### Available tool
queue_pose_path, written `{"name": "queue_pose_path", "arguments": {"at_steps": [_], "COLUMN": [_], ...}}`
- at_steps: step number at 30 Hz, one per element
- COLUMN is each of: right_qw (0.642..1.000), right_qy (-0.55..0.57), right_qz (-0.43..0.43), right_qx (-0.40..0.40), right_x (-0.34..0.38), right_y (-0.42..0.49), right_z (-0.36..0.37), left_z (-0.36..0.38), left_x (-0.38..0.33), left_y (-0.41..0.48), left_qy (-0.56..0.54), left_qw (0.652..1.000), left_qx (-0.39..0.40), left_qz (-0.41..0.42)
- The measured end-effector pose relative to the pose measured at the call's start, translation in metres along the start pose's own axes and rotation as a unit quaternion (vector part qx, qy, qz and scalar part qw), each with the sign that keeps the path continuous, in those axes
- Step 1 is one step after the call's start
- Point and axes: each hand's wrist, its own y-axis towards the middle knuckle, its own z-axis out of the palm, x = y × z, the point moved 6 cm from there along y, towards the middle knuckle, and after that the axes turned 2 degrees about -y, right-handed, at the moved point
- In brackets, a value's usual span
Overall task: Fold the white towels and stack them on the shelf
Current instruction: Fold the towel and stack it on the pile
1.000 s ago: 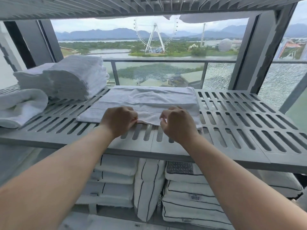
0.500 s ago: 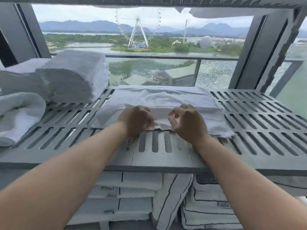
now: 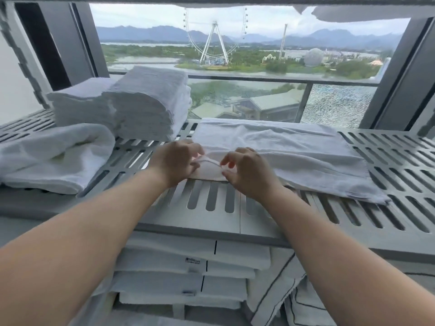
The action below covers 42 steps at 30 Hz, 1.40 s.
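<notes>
A white towel [image 3: 294,149] lies folded into a long strip across the grey slatted shelf [image 3: 211,215]. My left hand [image 3: 175,161] grips the towel's near left corner, which is lifted and bunched. My right hand [image 3: 247,172] pinches the same raised edge just to the right of it. Two stacks of folded white towels [image 3: 131,102] stand at the back left of the shelf. A thicker loosely folded towel [image 3: 54,156] lies at the left front.
The shelf stands before a window with a glass railing [image 3: 306,102]. Folded white linens with black trim [image 3: 188,267] fill the shelf below. Another shelf edge with a towel [image 3: 364,12] hangs overhead. The right part of the slatted shelf [image 3: 400,165] is bare.
The view has shifted right, so the towel stacks sit nearer the middle. Both hands have drawn the towel's near left corner up and together, bunching it.
</notes>
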Motion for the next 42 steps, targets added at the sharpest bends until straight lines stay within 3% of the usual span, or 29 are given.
{"name": "queue_pose_path", "arguments": {"at_steps": [7,13,17,19,23,27,31,36,42], "right_qw": [0.998,0.996,0.986,0.988,0.996,0.993,0.997,0.999,0.997], "right_qy": [-0.006,-0.086,-0.139,-0.135,-0.089,-0.115,-0.053,-0.034,-0.058], "right_qz": [0.048,0.009,-0.006,-0.02,-0.027,-0.015,-0.049,0.005,0.026], "right_qx": [0.031,-0.027,-0.094,-0.068,0.009,-0.015,-0.01,0.002,-0.041], "right_x": [-0.009,-0.003,0.005,0.007,0.007,0.02,0.053,0.063,0.066], "right_y": [0.005,0.003,-0.002,-0.001,0.0,0.004,0.018,0.031,0.029], "right_z": [0.015,0.011,0.002,0.006,0.016,0.017,0.029,0.046,0.043], "left_z": [-0.01,0.002,-0.01,-0.013,-0.001,-0.005,-0.007,-0.008,-0.005], "left_x": [0.011,0.013,0.009,0.008,0.014,0.03,0.041,0.049,0.059], "left_y": [-0.032,-0.033,-0.025,-0.02,-0.019,-0.027,-0.036,-0.033,-0.031], "left_qy": [0.135,0.092,0.146,0.168,0.117,0.077,-0.006,-0.133,-0.141], "left_qw": [0.99,0.987,0.983,0.979,0.99,0.996,0.999,0.99,0.989], "left_qx": [-0.007,0.031,-0.037,-0.058,-0.019,-0.026,-0.041,-0.037,-0.046], "left_qz": [-0.028,-0.125,-0.102,-0.102,-0.076,-0.048,-0.018,0.012,0.004]}}
